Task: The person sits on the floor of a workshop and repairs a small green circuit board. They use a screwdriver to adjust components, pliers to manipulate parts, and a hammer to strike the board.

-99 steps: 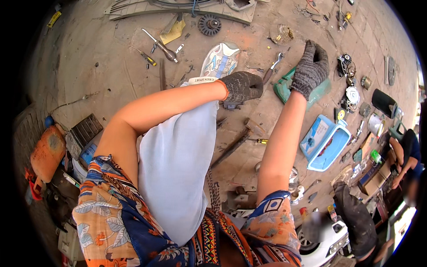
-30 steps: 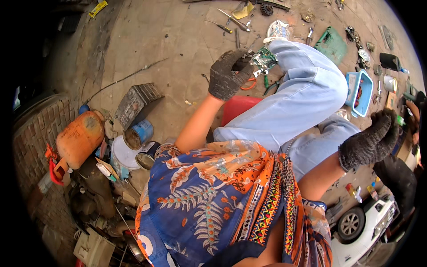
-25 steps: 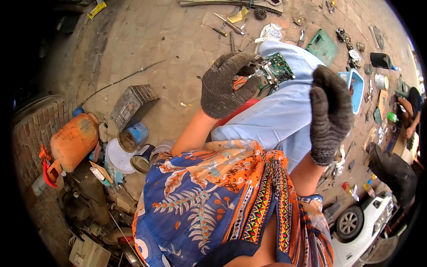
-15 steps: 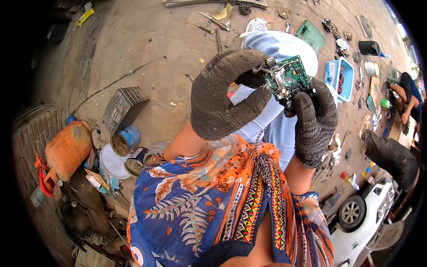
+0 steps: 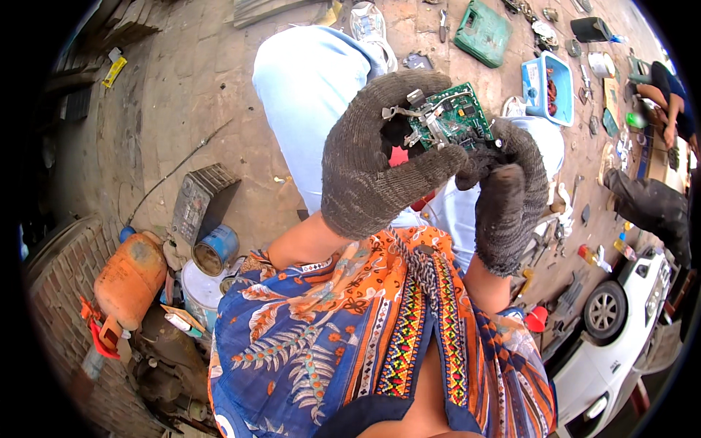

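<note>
A green circuit board (image 5: 467,117) with metal connectors and a pale cable is held up between my two gloved hands. My left hand (image 5: 376,157), in a dark grey knitted glove, grips the board's left side and lower edge between thumb and fingers. At the lower right edge my right hand (image 5: 515,197), gloved the same way, closes its fingers at the board. Its fingertips are slightly blurred, and the dark part between them and the left thumb cannot be made out. My knees in pale blue trousers lie beneath the board.
A blue basin (image 5: 537,87) and a green plastic case (image 5: 483,34) lie beyond my knees. To the left are an orange gas cylinder (image 5: 131,281), a grey metal box (image 5: 204,197) and a paint can (image 5: 215,250). Another person (image 5: 668,109) sits at far right, near a white car (image 5: 621,343).
My left knee has swung out to the left and a shoe now shows. My left thumb has moved right along the board's lower edge, close to the right fingers.
</note>
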